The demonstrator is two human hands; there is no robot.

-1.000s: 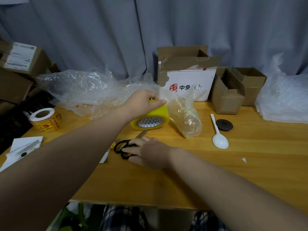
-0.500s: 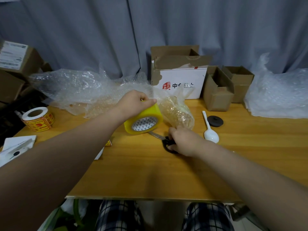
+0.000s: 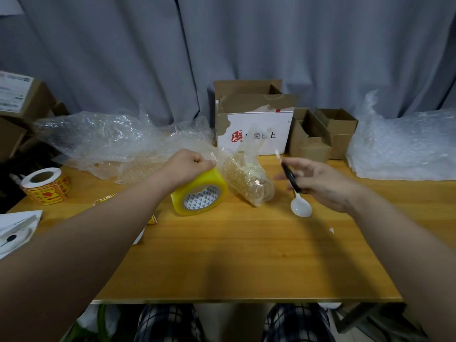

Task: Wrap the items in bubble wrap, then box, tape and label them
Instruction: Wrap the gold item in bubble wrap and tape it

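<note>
Label roll (image 3: 45, 186) at left edge of table (image 3: 246, 255). Loose bubble wrap (image 3: 118, 141) behind. Left hand (image 3: 190, 166) clamped over top of yellow tape roll (image 3: 199, 193), roll on table. Wrapped bundle (image 3: 249, 180) lies just right of roll, white box (image 3: 256, 127) behind. Right hand (image 3: 320, 183), blurred, off table, grips black scissors (image 3: 290, 175); white spoon (image 3: 301, 206) beneath. Brown boxes (image 3: 320, 134), bubble wrap pile (image 3: 404, 149) far right.

Stretches the left arm in from the near-left corner of the table (image 3: 246, 255) toward its middle, left hand (image 3: 190, 166) curled over the top of the yellow tape roll (image 3: 199, 193), gripping it. Holds the right hand (image 3: 320, 183) above the table's right half, blurred, fingers loosely spread, pinching black-handled scissors (image 3: 291, 176).
</note>
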